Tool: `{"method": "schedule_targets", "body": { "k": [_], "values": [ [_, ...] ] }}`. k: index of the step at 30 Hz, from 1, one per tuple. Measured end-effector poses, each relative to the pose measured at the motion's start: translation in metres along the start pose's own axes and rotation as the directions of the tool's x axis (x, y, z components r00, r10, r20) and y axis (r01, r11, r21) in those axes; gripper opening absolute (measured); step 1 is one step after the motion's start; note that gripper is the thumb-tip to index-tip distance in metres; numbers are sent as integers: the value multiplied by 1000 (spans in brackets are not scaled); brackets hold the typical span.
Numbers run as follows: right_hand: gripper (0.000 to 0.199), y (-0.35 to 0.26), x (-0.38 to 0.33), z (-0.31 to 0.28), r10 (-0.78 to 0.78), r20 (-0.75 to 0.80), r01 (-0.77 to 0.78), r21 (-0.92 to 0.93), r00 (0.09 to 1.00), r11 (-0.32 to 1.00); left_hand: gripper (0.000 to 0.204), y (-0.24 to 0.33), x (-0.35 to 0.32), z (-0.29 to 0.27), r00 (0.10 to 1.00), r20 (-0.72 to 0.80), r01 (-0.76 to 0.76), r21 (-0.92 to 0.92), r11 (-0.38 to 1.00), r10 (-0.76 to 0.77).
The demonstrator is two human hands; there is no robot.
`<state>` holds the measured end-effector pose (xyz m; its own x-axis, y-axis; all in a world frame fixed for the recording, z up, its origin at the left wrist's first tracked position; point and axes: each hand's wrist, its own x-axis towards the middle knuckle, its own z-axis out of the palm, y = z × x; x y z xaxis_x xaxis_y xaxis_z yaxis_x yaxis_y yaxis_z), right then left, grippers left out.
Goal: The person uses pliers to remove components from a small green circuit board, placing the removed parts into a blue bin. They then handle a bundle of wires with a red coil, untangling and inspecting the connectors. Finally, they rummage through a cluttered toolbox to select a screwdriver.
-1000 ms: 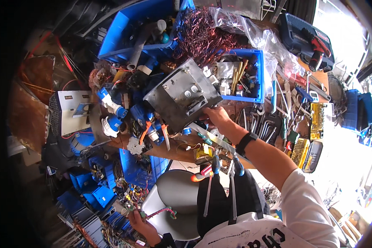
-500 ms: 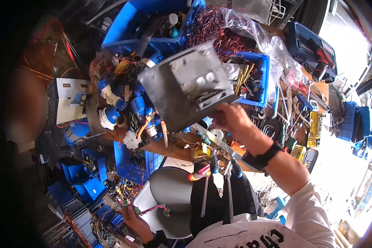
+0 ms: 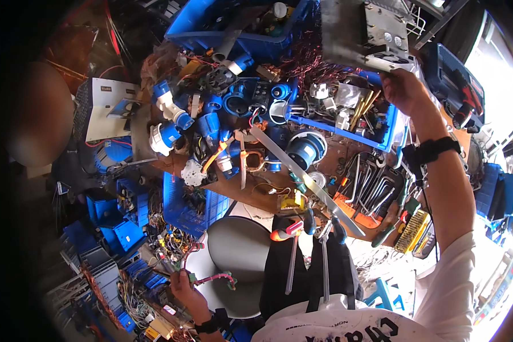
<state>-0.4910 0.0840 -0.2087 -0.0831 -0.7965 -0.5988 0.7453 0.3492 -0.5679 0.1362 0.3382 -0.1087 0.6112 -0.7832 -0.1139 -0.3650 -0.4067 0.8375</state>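
Observation:
My right hand [image 3: 404, 91] grips the lower edge of a grey sheet-metal housing [image 3: 350, 28] with holes and fittings on its face, held up at the far right over the bench. My left hand [image 3: 187, 295] is low at the left, closed around a short pinkish-red wire harness [image 3: 214, 278] with green connectors. That harness hangs over the edge of a grey chair seat [image 3: 233, 251]. Below the housing lies a blue bin [image 3: 336, 130] of metal and white parts. Blue industrial plugs [image 3: 208, 125] and a blue round socket [image 3: 305, 149] are spread on the bench.
A large blue crate [image 3: 239, 43] stands at the back, beside tangled copper wire [image 3: 310, 80]. A long metal strip [image 3: 302, 176] slants across the bench edge near hex keys [image 3: 376, 185]. Screwdrivers [image 3: 293, 262] stick out at my waist. A red cordless drill [image 3: 470, 105] sits far right.
My right hand has carried the metal housing up and to the right, uncovering plugs, the blue socket and the bin. My left hand stays low with the harness.

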Motion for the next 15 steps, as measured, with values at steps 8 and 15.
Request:
{"method": "schedule_targets", "body": {
  "k": [8,15],
  "values": [
    [29,-11,52,-34,158,8,-157,168,987,973,19,-16,-3,-18,981,-111,-138,188,973,160],
    [38,-20,40,-45,233,-8,-232,74,972,970,16,-23,-5,-32,985,-129,102,-73,992,-111]
  ]
}}
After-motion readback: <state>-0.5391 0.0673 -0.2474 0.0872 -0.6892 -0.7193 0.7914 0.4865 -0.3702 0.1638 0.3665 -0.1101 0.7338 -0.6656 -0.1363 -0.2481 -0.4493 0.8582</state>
